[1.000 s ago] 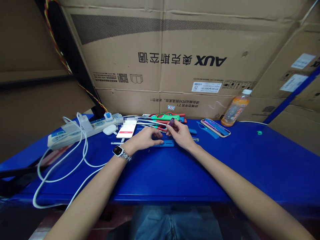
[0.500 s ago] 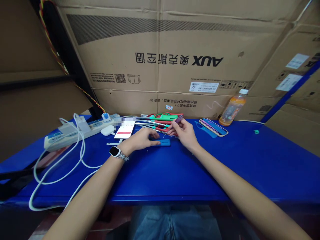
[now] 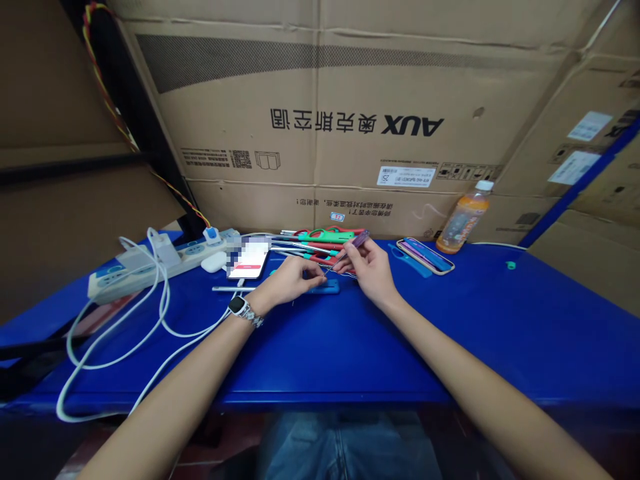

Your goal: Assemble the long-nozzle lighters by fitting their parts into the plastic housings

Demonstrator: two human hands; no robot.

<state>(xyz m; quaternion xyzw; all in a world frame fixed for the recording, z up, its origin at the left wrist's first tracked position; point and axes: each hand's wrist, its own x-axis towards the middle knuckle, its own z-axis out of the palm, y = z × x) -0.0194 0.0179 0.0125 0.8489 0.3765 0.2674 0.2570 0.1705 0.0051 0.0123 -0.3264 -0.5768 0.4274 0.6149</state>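
My right hand [image 3: 369, 267] grips a small screwdriver [image 3: 359, 239] by its purple see-through handle, its thin shaft slanting down to the left. At the shaft's tip, the thumb and forefinger of my left hand [image 3: 295, 279] are pinched together; what they hold, if anything, is too small to make out. Beneath these fingers a blue long-nosed lighter [image 3: 330, 287] lies on the table, partly covered by my left hand. Just behind both hands is a pile of long-nosed lighters, among them a green lighter [image 3: 327, 237] and red ones.
A lit phone [image 3: 249, 259], a white earbud case [image 3: 214, 262] and a power strip [image 3: 190, 252] with white cables lie left. To the right are another phone [image 3: 425, 256], a blue plastic piece [image 3: 415, 263] and an orange drink bottle [image 3: 465, 219]. A cardboard box [image 3: 350, 80] stands behind.
My left hand has moved slightly right and up, its fingertips closing at the screwdriver's tip. The screwdriver has tilted a little in my right hand, showing more of its shaft.
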